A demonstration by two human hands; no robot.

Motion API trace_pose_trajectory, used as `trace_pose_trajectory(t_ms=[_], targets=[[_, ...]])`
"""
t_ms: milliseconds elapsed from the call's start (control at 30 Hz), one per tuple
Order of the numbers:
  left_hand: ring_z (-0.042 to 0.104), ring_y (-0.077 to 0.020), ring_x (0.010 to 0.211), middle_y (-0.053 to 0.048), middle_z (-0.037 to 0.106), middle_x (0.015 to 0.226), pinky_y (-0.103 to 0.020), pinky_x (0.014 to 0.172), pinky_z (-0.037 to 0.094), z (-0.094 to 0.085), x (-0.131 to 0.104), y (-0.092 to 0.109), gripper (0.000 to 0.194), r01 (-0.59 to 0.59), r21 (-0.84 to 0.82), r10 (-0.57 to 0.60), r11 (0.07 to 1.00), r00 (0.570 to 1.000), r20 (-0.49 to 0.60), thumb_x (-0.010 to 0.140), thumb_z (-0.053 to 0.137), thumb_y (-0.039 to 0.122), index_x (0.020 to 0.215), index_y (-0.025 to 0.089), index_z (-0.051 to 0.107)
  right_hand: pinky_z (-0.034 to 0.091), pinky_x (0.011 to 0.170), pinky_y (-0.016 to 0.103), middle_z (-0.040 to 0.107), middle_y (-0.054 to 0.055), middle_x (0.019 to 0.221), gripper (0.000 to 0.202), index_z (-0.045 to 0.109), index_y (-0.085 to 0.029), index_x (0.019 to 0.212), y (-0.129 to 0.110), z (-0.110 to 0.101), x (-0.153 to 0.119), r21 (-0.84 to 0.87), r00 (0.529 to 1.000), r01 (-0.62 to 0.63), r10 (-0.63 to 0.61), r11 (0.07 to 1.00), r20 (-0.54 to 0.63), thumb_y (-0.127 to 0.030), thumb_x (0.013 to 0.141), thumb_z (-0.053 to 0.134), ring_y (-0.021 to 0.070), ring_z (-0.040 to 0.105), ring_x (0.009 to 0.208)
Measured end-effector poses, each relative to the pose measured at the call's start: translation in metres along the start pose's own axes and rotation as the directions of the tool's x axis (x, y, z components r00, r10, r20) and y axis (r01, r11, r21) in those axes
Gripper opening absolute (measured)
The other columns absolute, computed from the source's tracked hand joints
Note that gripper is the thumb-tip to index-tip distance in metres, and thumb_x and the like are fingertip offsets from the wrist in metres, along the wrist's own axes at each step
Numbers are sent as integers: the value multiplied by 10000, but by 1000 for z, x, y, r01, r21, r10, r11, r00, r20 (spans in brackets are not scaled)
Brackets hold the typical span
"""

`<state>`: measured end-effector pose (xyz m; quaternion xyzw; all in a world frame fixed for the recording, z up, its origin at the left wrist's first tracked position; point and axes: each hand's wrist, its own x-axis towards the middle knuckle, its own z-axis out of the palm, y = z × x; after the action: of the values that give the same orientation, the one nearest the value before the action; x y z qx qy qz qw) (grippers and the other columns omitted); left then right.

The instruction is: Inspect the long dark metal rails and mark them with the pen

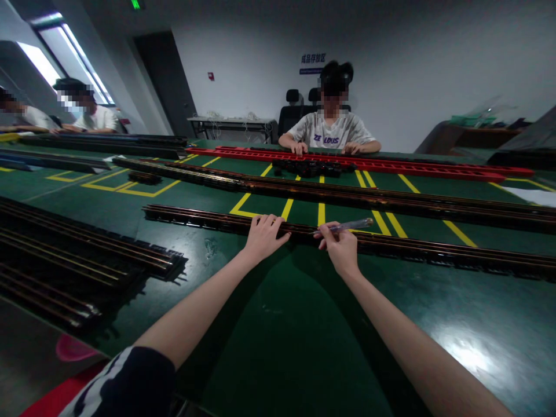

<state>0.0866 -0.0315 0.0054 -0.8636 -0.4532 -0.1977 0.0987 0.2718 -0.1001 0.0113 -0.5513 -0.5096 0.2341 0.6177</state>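
On the flat green table (pixel 286 353) marked in yellow, a long, narrow black rail with coppery strips (pixel 399 246) is laid crosswise before the person; it is best held flat and unshifted. Its long axis is slanted slightly, the left end set farther away. The rail is touched by the left hand (pixel 263 238), fingers spread. By the right hand (pixel 343 249), a slim, clear, pen-like tool (pixel 354 225) is pinched, tip pointed leftward; light, steady guidance would be advised.
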Motion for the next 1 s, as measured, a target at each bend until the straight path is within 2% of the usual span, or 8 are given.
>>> trace_pose_trajectory(t_ms=[200,533,1000], targets=[[574,-284,1080,-106,668,1137,-451,970,378,2,-1,1,361,-2,5,2,1000,1000,-26,942,446,421,1148,178,618,477,458,278,720,68,677,421,624,-174,737,1,2,1,12,1000,-6,6,1000,-13,-594,764,633,137,577,430],[561,-282,1126,-103,656,1194,-451,988,371,4,-1,-1,337,-13,-19,12,1000,999,-44,932,459,345,1189,186,608,488,467,283,737,79,737,439,635,-184,760,-3,0,0,-16,998,22,-21,1000,59,-622,769,616,141,588,457],[558,-275,1125,-97,654,1210,-463,993,375,3,-1,-1,362,-27,-17,26,999,999,-38,922,414,240,1226,196,607,504,476,277,739,81,741,392,639,-175,752,1,1,0,-19,998,29,-28,999,56,-563,802,610,129,583,450]])
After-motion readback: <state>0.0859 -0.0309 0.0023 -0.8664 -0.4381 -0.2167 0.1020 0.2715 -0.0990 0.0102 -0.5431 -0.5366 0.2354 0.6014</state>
